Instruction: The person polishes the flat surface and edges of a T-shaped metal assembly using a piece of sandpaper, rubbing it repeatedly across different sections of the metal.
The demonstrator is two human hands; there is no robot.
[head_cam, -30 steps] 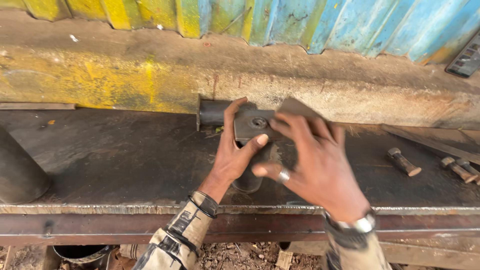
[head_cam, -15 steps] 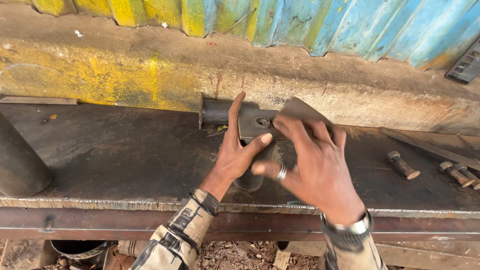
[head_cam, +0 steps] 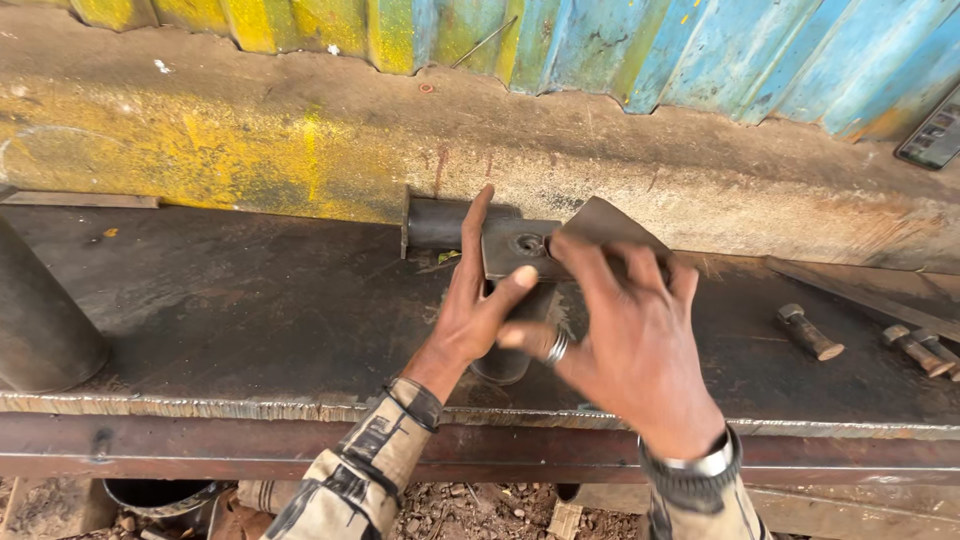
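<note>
Corrugated blue and yellow sheeting (head_cam: 600,50) runs behind a stained concrete ledge (head_cam: 250,140), with a dark steel worktop (head_cam: 230,300) below it. Near the worktop's back edge, roughly mid-length, stands a short dark pipe (head_cam: 505,362) topped by a flat metal plate (head_cam: 515,245) with 1 hole. Left hand (head_cam: 475,310) is open, fingers straight and pointing up, thumb pressed against the plate's front edge, palm alongside the pipe. Right hand (head_cam: 625,340), ring on 1 finger, watch at wrist, spreads over the plate's right end, fingertips on it; grip underneath cannot be told. A second pipe piece (head_cam: 440,222) lies behind the plate against the ledge. 3 bolts (head_cam: 810,333) lie toward the right end. Large dark cylinder (head_cam: 40,320) stands at the left front edge.
</note>
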